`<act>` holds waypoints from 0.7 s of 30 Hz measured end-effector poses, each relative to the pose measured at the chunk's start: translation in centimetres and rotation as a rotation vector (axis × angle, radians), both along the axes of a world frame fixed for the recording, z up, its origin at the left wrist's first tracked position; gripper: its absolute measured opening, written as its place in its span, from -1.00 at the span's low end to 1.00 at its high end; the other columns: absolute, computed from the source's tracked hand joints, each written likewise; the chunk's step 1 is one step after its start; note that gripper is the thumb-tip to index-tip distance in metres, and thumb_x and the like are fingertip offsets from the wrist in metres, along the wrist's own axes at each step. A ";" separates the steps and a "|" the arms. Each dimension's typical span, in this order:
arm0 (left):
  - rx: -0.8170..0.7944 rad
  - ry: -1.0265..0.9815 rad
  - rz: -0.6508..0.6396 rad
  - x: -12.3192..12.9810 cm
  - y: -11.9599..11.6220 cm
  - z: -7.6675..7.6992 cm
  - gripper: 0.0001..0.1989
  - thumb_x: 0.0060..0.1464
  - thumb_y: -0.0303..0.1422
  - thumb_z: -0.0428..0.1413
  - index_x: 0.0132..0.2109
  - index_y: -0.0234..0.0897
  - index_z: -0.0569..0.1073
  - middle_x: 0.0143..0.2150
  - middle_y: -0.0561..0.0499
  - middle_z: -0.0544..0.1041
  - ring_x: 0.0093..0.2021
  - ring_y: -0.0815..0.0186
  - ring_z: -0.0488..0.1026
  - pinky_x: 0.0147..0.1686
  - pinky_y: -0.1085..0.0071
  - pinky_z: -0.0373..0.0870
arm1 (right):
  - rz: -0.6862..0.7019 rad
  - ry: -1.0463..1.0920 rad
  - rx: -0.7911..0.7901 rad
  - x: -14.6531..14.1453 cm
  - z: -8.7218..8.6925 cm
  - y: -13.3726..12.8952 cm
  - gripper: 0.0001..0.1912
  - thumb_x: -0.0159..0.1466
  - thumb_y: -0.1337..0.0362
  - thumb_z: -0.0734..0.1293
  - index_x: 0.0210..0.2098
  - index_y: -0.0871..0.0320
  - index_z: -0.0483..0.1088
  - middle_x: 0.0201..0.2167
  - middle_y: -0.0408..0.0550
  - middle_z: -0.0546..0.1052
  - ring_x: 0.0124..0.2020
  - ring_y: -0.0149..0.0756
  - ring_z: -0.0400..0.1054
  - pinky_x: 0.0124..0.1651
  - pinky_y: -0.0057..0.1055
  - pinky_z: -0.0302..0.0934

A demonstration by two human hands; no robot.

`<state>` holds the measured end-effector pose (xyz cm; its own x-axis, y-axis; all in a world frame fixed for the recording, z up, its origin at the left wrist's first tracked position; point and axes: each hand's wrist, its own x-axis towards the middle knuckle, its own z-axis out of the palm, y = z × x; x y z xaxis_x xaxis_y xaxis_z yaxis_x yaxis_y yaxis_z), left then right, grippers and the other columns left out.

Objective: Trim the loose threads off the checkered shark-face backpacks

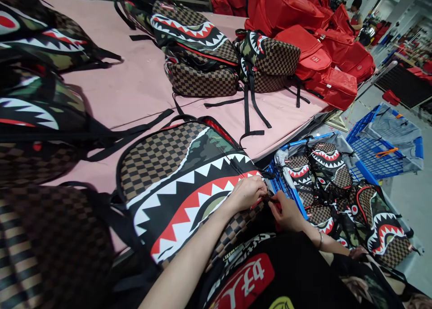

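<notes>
A backpack [189, 178] with a brown-and-black check, camouflage and a shark-mouth print lies on its back across the table's near edge, right in front of me. My left hand [249, 192] rests over its right-hand edge, with the fingers closed on the backpack's rim. Close by, my right hand [285, 211] pinches the same edge from the outer side. Between the fingertips is a small dark part, too hidden to name. Red lining shows along the opened top side of the backpack.
Several similar backpacks [199, 34] lie on the pink table [141, 93], more of them [40, 106] at left. Red bags [286, 12] are piled at the far end. Right of me, a blue crate [362, 167] holds shark-print backpacks; another blue crate [374, 160] stands behind. A person [356, 16] is far back.
</notes>
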<state>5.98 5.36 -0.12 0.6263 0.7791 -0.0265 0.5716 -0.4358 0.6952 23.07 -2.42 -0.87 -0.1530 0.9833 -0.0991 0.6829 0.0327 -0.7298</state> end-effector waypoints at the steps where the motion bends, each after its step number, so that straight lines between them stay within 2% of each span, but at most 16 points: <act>1: 0.005 -0.010 0.004 0.0 -0.1 -0.1 -0.82 -0.03 -0.47 -0.05 -0.48 -0.22 0.42 -0.38 0.03 0.43 -0.37 0.35 0.35 -0.45 0.47 0.17 | 0.006 -0.012 0.006 -0.2 0.1 0.1 -0.93 0.20 0.23 0.20 -0.32 0.06 0.23 -0.49 -0.10 0.41 -0.49 -0.28 0.27 -0.45 -0.39 -0.01; 4: -0.010 -0.074 0.028 0.1 -0.1 0.1 -0.81 -0.02 -0.46 -0.05 -0.50 -0.24 0.41 -0.39 0.03 0.44 -0.36 0.36 0.35 -0.40 0.46 0.21 | 0.045 0.002 -0.007 -0.2 0.2 0.4 -0.96 0.20 0.26 0.18 -0.33 0.07 0.23 -0.50 -0.12 0.40 -0.50 -0.30 0.25 -0.46 -0.41 -0.02; 6: -0.035 -0.144 0.087 0.0 0.1 0.4 -0.82 -0.02 -0.44 -0.04 -0.50 -0.24 0.41 -0.39 0.03 0.44 -0.35 0.36 0.36 -0.36 0.47 0.23 | 0.045 0.047 -0.020 0.2 0.1 0.6 -0.95 0.21 0.25 0.18 -0.36 0.08 0.23 -0.57 -0.17 0.35 -0.56 -0.35 0.21 -0.48 -0.43 -0.03; 10: -0.048 -0.183 0.401 -1.2 0.5 0.8 -0.77 0.04 -0.28 -0.03 -0.45 -0.25 0.44 -0.42 0.03 0.45 -0.39 0.34 0.38 -0.34 0.44 0.28 | -0.106 0.172 -0.024 1.6 -0.9 0.9 -0.88 0.21 0.18 0.20 -0.35 0.09 0.25 -0.63 -0.23 0.30 -0.61 -0.40 0.16 -0.50 -0.45 -0.02; 12: -0.003 -0.150 0.459 -2.0 0.3 0.8 -0.76 0.06 -0.26 -0.04 -0.37 -0.24 0.47 -0.36 0.00 0.47 -0.31 0.29 0.40 -0.27 0.39 0.29 | -0.169 0.262 -0.032 2.4 -1.5 0.8 -0.84 0.19 0.15 0.22 -0.30 0.10 0.27 -0.59 -0.21 0.33 -0.58 -0.41 0.19 -0.48 -0.46 0.02; 14: 0.026 -0.154 0.395 -2.5 -0.3 0.7 -0.77 0.04 -0.31 -0.04 -0.20 -0.21 0.46 -0.20 -0.02 0.47 -0.14 0.24 0.38 -0.15 0.35 0.28 | -0.180 0.366 -0.062 3.0 -2.0 0.7 -0.79 0.16 0.13 0.26 -0.27 0.10 0.29 -0.54 -0.19 0.35 -0.55 -0.41 0.20 -0.46 -0.46 0.05; 16: -0.028 -0.148 0.282 -2.5 -1.2 0.7 -0.71 0.02 -0.33 -0.02 -0.09 -0.15 0.42 -0.11 0.00 0.46 -0.09 0.24 0.37 -0.13 0.35 0.27 | -0.158 0.455 -0.116 3.5 -2.2 0.7 -0.74 0.13 0.10 0.30 -0.26 0.10 0.32 -0.50 -0.16 0.37 -0.51 -0.40 0.22 -0.44 -0.46 0.08; 18: -0.125 -0.085 0.207 -2.2 -2.1 0.8 -0.78 0.02 -0.28 -0.01 -0.18 -0.12 0.44 -0.19 0.03 0.49 -0.18 0.25 0.40 -0.23 0.38 0.28 | -0.133 0.501 -0.151 3.7 -2.2 0.8 -0.72 0.09 0.09 0.33 -0.27 0.11 0.36 -0.44 -0.13 0.40 -0.46 -0.38 0.26 -0.39 -0.44 0.13; 21: -0.212 0.038 0.226 -1.5 -2.8 1.0 -0.85 0.00 -0.24 0.00 -0.40 -0.17 0.40 -0.40 0.07 0.46 -0.35 0.29 0.38 -0.40 0.44 0.21 | -0.080 0.496 -0.131 4.0 -2.2 1.4 -0.72 0.06 0.08 0.36 -0.29 0.11 0.41 -0.39 -0.10 0.45 -0.38 -0.32 0.31 -0.29 -0.39 0.17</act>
